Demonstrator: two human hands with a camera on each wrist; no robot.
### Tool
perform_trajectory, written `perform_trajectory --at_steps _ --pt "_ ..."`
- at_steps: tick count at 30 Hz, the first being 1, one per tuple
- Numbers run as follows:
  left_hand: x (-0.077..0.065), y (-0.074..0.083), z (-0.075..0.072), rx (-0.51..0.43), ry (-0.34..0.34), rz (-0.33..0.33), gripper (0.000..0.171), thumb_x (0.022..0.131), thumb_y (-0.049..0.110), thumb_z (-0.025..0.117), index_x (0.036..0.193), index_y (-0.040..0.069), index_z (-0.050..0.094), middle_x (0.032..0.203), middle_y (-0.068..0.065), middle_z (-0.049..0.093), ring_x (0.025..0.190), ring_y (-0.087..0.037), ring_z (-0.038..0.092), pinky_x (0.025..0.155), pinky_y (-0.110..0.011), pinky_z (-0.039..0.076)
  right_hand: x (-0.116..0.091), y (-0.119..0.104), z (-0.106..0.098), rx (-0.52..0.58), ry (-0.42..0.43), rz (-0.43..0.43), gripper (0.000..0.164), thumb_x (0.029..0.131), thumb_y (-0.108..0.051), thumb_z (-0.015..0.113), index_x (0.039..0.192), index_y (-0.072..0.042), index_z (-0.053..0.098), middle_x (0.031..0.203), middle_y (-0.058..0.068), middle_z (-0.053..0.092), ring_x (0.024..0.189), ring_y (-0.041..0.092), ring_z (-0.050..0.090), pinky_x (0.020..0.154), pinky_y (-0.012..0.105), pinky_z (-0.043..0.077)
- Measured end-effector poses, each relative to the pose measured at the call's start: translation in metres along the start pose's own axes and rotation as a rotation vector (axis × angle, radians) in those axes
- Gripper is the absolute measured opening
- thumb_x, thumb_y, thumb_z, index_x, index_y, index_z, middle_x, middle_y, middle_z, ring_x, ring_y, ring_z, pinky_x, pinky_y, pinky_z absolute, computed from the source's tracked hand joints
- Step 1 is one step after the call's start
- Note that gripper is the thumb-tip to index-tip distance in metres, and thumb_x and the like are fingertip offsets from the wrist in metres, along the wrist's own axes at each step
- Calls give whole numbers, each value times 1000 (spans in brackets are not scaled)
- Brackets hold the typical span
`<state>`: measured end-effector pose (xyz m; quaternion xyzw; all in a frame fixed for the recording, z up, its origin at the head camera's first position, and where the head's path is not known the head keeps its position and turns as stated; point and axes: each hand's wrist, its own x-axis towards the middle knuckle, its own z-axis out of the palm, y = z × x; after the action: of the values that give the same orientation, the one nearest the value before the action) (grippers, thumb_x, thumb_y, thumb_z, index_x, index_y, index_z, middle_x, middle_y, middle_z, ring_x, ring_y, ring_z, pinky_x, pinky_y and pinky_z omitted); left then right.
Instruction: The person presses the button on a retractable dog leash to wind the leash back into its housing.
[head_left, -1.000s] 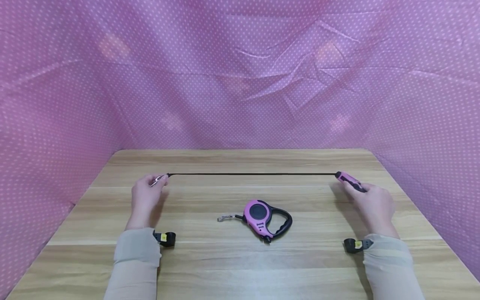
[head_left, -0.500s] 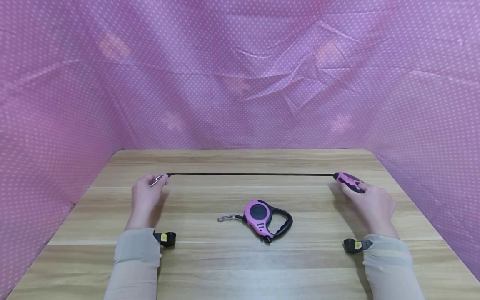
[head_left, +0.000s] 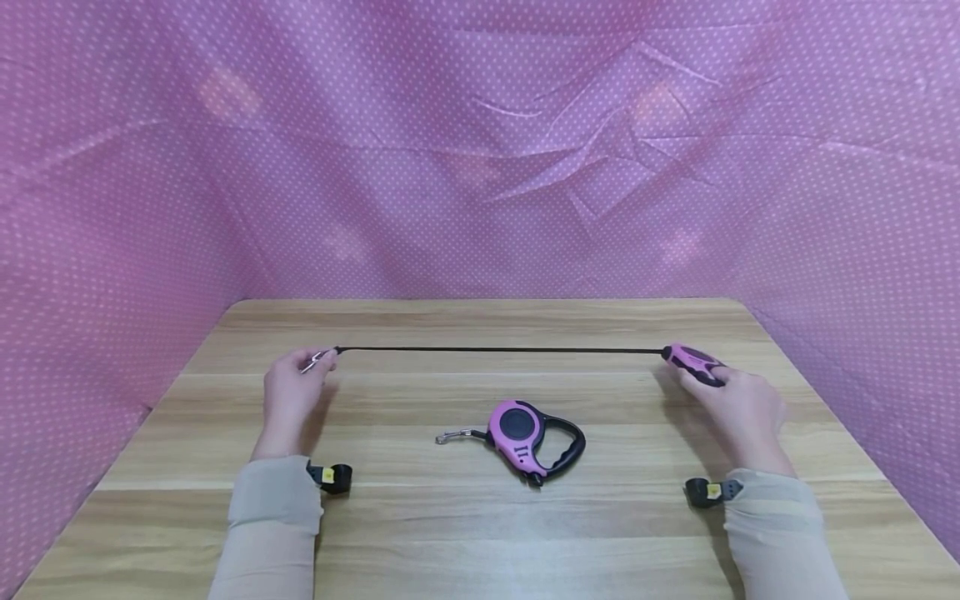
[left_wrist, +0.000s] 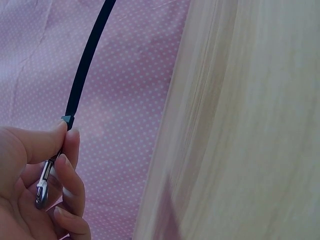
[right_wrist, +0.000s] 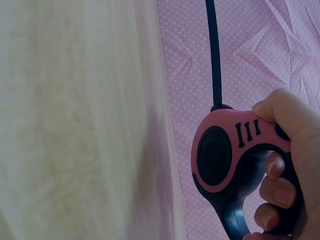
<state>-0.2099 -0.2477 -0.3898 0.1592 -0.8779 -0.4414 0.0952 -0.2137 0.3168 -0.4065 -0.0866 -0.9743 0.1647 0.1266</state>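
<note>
Above the worktop (head_left: 420, 542), the left hand (head_left: 291, 387) pinches the strap (head_left: 487, 349) by its clip (left_wrist: 42, 192); toward the right edge, the right hand (head_left: 746, 408) has its fingers wrapped round the leash (head_left: 693, 360). The strap parallels the far edge. Mid-worktop lies a second leash (head_left: 517, 425), room around it.

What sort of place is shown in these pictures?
Probably a makeshift recording booth: dotted pink cloth hangs behind and on both sides of a wood-grain table, and a small black device sits at each wrist.
</note>
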Motion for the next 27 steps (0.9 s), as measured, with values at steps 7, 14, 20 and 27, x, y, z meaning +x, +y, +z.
perform_trajectory --at_steps 7,14,20,27 --pt "1 -1 1 -1 -19 4 46 103 42 50 122 3 64 124 -20 66 118 -34 59 99 -45 45 -1 -3 0 -1 -6 -25 68 89 -66 56 115 -6 71 110 36 65 84 47 64 56 38 32" --pt "1 -2 1 0 -24 0 45 102 42 50 120 4 65 125 -20 66 118 -34 59 99 -46 44 -3 -7 0 17 -12 -28 68 87 -71 55 107 -8 73 107 34 67 81 44 64 55 37 32" --pt "2 -2 1 -1 -26 -15 46 102 44 50 120 4 65 127 -20 65 120 -34 57 101 -47 43 -2 -7 2 12 -12 -28 69 87 -72 54 106 -9 73 106 33 68 79 42 64 55 37 32" --pt "2 -1 1 -3 -44 -26 47 102 45 49 121 4 64 129 -20 63 121 -34 56 102 -49 43 -2 -8 3 24 2 -38 65 86 -72 55 96 -10 73 101 30 69 76 41 64 55 37 32"
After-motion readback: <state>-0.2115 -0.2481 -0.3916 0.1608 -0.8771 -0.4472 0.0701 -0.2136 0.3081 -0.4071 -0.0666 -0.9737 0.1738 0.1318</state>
